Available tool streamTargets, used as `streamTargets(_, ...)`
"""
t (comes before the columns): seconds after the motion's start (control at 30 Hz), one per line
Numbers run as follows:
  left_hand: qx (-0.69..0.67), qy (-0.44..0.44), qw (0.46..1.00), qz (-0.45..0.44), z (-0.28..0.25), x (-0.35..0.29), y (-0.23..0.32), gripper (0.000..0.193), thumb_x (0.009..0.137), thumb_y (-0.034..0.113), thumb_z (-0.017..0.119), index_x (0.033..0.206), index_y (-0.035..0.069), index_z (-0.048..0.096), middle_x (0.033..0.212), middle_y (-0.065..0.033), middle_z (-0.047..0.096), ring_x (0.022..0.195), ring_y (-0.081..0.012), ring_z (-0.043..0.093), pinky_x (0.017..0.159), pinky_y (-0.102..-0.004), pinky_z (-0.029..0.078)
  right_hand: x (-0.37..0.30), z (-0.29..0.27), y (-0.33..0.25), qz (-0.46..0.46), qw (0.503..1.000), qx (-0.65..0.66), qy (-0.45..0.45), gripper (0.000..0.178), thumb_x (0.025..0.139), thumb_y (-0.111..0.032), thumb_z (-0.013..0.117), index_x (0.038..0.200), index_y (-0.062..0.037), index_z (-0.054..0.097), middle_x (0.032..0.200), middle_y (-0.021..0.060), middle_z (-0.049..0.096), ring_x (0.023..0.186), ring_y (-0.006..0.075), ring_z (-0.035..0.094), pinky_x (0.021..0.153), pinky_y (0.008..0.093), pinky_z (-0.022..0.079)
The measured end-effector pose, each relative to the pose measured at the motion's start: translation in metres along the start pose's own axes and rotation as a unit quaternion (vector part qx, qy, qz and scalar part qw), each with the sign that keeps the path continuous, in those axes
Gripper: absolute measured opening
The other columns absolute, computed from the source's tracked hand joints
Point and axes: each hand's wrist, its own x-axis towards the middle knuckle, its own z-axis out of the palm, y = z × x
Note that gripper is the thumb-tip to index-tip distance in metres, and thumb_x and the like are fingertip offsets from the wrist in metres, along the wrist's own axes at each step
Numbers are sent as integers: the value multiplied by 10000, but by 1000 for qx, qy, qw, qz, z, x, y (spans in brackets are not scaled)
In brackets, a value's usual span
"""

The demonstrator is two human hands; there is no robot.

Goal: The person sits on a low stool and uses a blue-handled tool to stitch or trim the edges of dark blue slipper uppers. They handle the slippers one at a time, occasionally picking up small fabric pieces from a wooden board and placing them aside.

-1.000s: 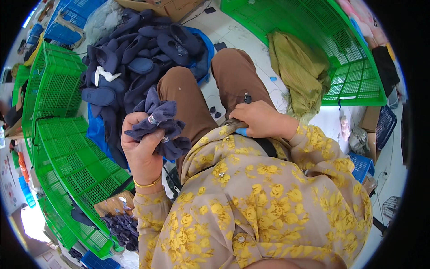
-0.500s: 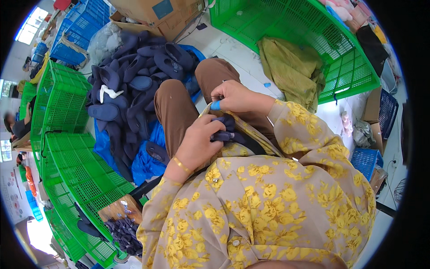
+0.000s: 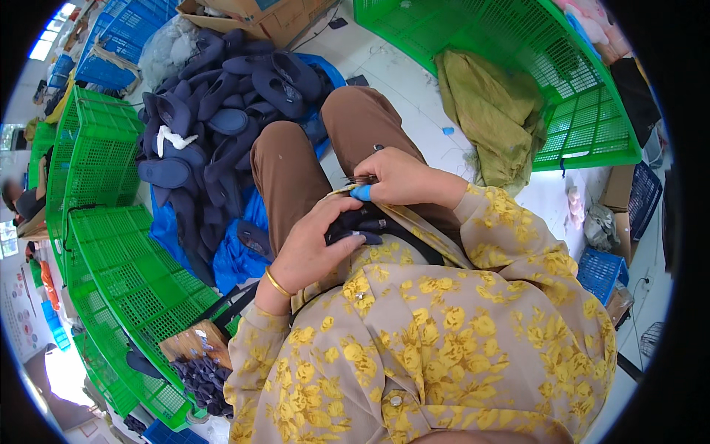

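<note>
My left hand [image 3: 307, 240] is curled over my lap, its thumb apart from the fingers. Between them lie small navy fabric pieces [image 3: 359, 222], gathered in the raised hem of my yellow-flowered shirt [image 3: 444, 325]. My right hand [image 3: 414, 176] is closed in a pinch at the hem's edge, close to the left fingertips. Blue tape [image 3: 361, 193] is wrapped round one of its fingers. Something thin and dark shows at its fingertips, too small to name. A heap of navy slip-on shoes [image 3: 222, 122] lies beyond my left knee, with a white scrap [image 3: 174, 139] on top.
Green plastic crates stand at left [image 3: 111, 255] and far right [image 3: 569, 96]. An olive cloth [image 3: 492, 111] hangs over the right crate's edge. By my left elbow is a wooden board [image 3: 194, 348] beside a bunch of navy pieces [image 3: 203, 385]. A cardboard box [image 3: 259, 18] stands behind the shoes.
My left hand has shifted slightly left and down, its thumb opening away from the navy pieces. The right hand has moved slightly right and down. The view has shifted a little.
</note>
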Motion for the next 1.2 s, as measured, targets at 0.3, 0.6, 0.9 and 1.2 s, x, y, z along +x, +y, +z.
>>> streamTargets(0.3, 293, 100, 949, 62, 33, 4, -33, 69, 732, 62, 586, 792, 59, 620, 857, -89, 554, 818, -260, 599, 650, -373, 504, -6, 2, -12, -69, 994, -17, -83, 128, 725, -140, 611, 746, -14, 607, 748, 178, 610, 718, 376, 593, 624, 434, 451)
streamTargets(0.6, -156, 372, 901, -161, -45, -49, -57, 75, 889, 33, 633, 923, -13, 682, 878, -60, 697, 776, -128, 650, 714, -254, 525, -4, -18, -13, 89, 982, 162, 49, 127, 851, -103, 691, 877, -41, 583, 717, -38, 515, 634, 31, 419, 529, 220, 349)
streamTargets(0.9, -141, 550, 777, -272, -137, -51, -258, 172, 877, 55, 644, 1045, 31, 616, 874, -25, 649, 724, -105, 618, 598, -230, 508, 58, -10, 14, 13, 968, -93, 234, 72, 835, -77, 653, 862, -65, 587, 707, 78, 537, 550, 230, 513, 493, 317, 384)
streamTargets(1.2, 151, 597, 579, -534, -366, -42, -409, 640, 729, 382, 784, 1086, -118, 606, 1098, -271, 641, 1017, -367, 635, 905, -395, 492, 82, -5, 29, 2, 958, -178, 226, 64, 840, -4, 612, 846, -34, 556, 681, 105, 475, 532, 249, 441, 475, 337, 314)
